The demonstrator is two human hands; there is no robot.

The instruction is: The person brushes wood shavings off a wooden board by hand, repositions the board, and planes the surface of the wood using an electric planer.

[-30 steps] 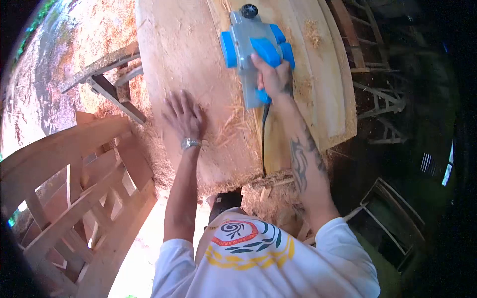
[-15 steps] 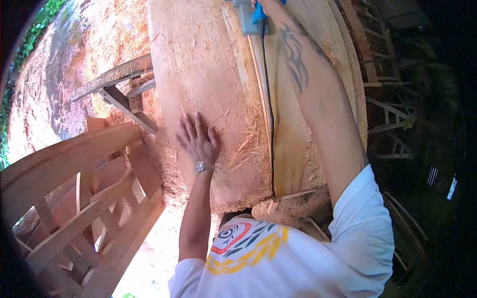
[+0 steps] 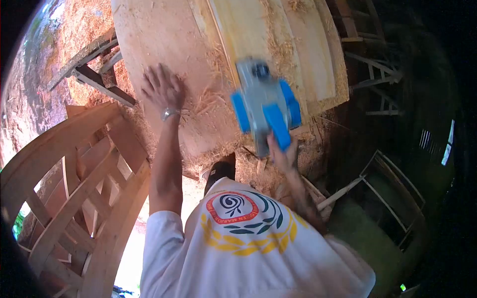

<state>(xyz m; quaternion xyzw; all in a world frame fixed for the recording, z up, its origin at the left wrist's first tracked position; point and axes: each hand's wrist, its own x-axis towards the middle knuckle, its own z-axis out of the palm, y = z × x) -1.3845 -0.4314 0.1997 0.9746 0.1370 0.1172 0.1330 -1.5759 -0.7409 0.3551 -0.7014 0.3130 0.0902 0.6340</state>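
Observation:
A wide wooden board (image 3: 159, 35) strewn with shavings lies in front of me. My left hand (image 3: 163, 89) rests flat on it, fingers spread, with a watch (image 3: 169, 114) at the wrist. Close to my body, at the board's near right edge, is a blue and grey electric planer (image 3: 261, 97). My right hand (image 3: 284, 153) is wrapped round its blue handle, slightly blurred by motion. Wood shavings (image 3: 206, 102) lie in a loose pile between my left hand and the planer.
A wooden lattice-backed piece of furniture (image 3: 74, 184) stands at the lower left. Beyond it is a wooden trestle (image 3: 99, 82). Dark wooden frames (image 3: 380, 79) stand on the right, and a chair-like frame (image 3: 387, 193) sits lower right. Sawdust covers the ground at left.
From far up the board, the planer has come back toward my body with my right hand on it. My left hand stays flat on the board while the view has shifted.

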